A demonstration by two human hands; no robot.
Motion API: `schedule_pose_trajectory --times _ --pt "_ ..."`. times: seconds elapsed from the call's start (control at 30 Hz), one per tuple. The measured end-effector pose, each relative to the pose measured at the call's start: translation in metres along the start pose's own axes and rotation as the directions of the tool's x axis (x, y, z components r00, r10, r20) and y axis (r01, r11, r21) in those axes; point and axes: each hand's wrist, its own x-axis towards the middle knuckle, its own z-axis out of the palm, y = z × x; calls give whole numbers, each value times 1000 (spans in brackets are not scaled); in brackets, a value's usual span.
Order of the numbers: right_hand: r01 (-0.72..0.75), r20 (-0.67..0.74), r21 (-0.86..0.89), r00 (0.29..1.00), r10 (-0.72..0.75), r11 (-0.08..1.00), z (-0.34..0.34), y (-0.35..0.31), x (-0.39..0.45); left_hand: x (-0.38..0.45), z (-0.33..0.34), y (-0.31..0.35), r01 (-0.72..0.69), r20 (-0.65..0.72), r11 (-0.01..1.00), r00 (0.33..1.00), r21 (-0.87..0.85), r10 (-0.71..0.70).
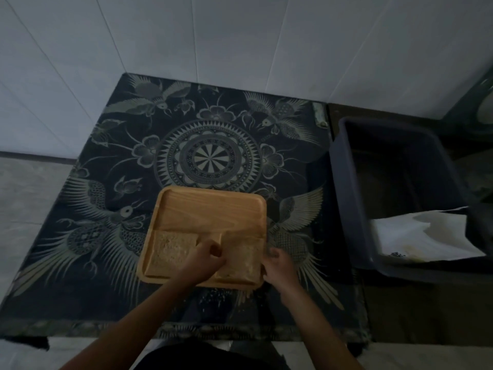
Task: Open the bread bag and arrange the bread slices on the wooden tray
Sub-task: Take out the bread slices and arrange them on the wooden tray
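Note:
A square wooden tray (213,206) lies on the patterned cloth in front of me. Two bread slices lie flat along its near edge: one slice (170,249) at the left, another slice (244,259) at the right. My left hand (205,259) rests between them with curled fingers touching the right slice's left edge. My right hand (278,263) touches that slice's right edge at the tray's rim. The slice lies flat between both hands. No bread bag shows on the cloth.
A dark cloth (133,156) with birds and a round medallion covers the table. To the right stands a dark plastic tub (346,182) holding crumpled white material (421,233). White tiled walls rise behind. Crumbs lie near the tray's front edge.

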Motion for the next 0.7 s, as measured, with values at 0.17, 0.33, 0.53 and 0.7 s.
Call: schedule_pose_trajectory --times 0.17,0.33,0.53,0.7 --pt "69 16 -29 998 -68 997 3 8 1 0 8 -1 61 -17 996 998 -71 -63" --pt "53 90 37 994 -56 998 -1 13 6 1 14 1 168 27 960 986 -225 -167" --pt "-88 179 193 982 53 977 -2 7 9 -7 5 9 98 67 920 995 -378 -79" --pt "-126 226 228 971 74 965 -3 -3 14 -18 -20 23 -83 39 923 994 -377 105"
